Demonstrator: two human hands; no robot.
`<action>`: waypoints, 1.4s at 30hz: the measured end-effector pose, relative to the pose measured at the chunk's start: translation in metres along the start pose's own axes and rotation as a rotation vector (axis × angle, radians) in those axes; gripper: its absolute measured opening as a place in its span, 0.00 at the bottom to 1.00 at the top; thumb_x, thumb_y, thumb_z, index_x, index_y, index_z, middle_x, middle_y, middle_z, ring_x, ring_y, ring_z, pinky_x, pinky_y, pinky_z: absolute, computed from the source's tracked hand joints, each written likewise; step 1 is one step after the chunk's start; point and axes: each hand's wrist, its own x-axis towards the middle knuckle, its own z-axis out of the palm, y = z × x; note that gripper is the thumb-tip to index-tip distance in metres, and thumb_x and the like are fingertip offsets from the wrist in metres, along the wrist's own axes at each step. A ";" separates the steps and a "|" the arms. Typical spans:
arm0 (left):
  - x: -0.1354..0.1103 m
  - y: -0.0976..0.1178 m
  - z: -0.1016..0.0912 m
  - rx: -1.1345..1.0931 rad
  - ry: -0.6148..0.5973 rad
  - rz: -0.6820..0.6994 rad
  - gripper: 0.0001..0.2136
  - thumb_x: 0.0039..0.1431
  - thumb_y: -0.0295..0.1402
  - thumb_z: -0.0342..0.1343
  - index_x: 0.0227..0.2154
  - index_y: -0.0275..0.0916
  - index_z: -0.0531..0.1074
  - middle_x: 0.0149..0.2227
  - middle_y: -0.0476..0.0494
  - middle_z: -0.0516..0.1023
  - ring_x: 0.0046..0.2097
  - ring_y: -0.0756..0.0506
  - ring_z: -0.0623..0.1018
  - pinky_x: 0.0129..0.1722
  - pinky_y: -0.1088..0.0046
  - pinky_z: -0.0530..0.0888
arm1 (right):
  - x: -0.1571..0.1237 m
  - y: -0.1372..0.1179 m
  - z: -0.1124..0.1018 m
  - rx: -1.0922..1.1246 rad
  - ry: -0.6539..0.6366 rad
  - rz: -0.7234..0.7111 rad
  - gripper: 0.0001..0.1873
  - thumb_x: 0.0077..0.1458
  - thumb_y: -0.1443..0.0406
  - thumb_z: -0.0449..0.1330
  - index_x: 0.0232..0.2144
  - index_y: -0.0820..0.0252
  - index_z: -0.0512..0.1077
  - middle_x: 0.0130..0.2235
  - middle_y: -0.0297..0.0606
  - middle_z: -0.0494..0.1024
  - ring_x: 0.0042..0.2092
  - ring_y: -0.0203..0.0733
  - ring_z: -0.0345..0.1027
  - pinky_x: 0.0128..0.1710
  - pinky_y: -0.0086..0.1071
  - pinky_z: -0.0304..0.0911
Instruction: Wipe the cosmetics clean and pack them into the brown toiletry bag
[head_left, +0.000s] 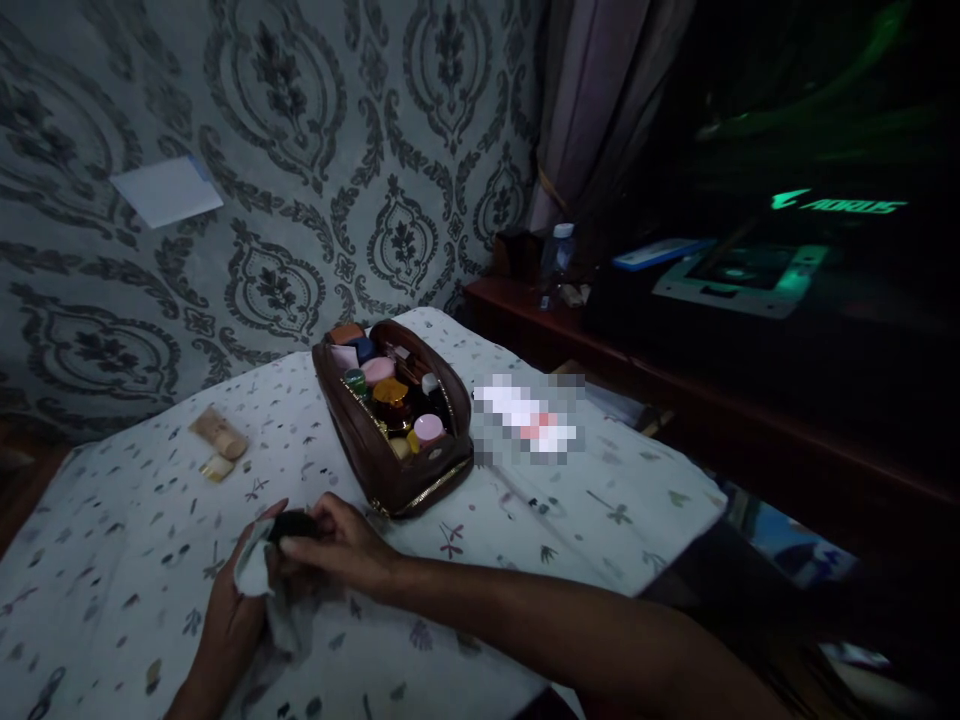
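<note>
My left hand (232,610) is closed around a pale cloth (255,572), part of which hangs down below the fingers. My right hand (349,548) pinches a small dark object (295,524) against the cloth; its kind cannot be made out. Just beyond the hands, a brown makeup bag (349,430) stands unzipped with jars and bottles inside, including an amber-capped jar (390,392) and a pink-lidded one (429,429). To the left lie a beige cosmetic tube (217,432) and a small yellowish packet or container (217,467).
A patterned white cloth (585,520) covers the table. Right of the bag lies a pixelated item (529,415). A dark red desk (525,305) holds a clear bottle (559,255) and, farther right, a dark computer case (840,240). Patterned wallpaper (360,180) rises behind.
</note>
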 end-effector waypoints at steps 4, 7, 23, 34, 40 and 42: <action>-0.001 -0.008 0.002 0.118 0.001 0.186 0.27 0.61 0.52 0.46 0.58 0.43 0.66 0.56 0.39 0.75 0.56 0.36 0.75 0.55 0.56 0.72 | 0.001 0.002 0.001 -0.011 0.021 -0.013 0.25 0.45 0.51 0.69 0.42 0.55 0.70 0.33 0.30 0.74 0.33 0.36 0.69 0.31 0.27 0.64; -0.001 -0.012 0.006 0.239 0.033 0.261 0.33 0.55 0.50 0.55 0.61 0.42 0.60 0.57 0.36 0.72 0.58 0.34 0.72 0.56 0.53 0.71 | 0.001 -0.001 0.002 -0.005 0.010 -0.033 0.23 0.50 0.51 0.66 0.46 0.55 0.72 0.32 0.31 0.74 0.34 0.36 0.70 0.30 0.26 0.63; 0.003 0.001 0.004 0.072 0.013 0.086 0.24 0.55 0.46 0.57 0.50 0.37 0.70 0.45 0.39 0.81 0.45 0.39 0.81 0.44 0.66 0.78 | 0.002 -0.006 -0.001 0.167 -0.035 0.025 0.31 0.39 0.43 0.70 0.38 0.58 0.71 0.28 0.30 0.75 0.31 0.37 0.71 0.31 0.30 0.64; -0.002 -0.011 0.001 0.174 0.039 0.320 0.22 0.63 0.40 0.48 0.57 0.37 0.67 0.55 0.34 0.75 0.55 0.38 0.76 0.52 0.61 0.73 | 0.003 -0.004 -0.003 0.217 -0.138 0.066 0.40 0.31 0.41 0.71 0.37 0.58 0.61 0.23 0.28 0.76 0.21 0.34 0.69 0.23 0.28 0.64; -0.003 0.007 0.003 0.078 0.004 0.063 0.30 0.55 0.42 0.59 0.58 0.36 0.61 0.52 0.36 0.75 0.51 0.38 0.77 0.50 0.62 0.73 | -0.002 -0.008 -0.003 0.142 -0.174 0.025 0.34 0.43 0.41 0.65 0.41 0.60 0.67 0.26 0.31 0.76 0.25 0.36 0.71 0.23 0.28 0.64; -0.002 0.014 0.000 -0.010 -0.010 0.007 0.28 0.56 0.42 0.59 0.57 0.36 0.62 0.47 0.39 0.77 0.47 0.40 0.78 0.47 0.64 0.73 | -0.002 -0.010 -0.002 0.133 -0.180 0.018 0.30 0.46 0.42 0.64 0.40 0.59 0.67 0.25 0.30 0.75 0.25 0.36 0.71 0.23 0.27 0.63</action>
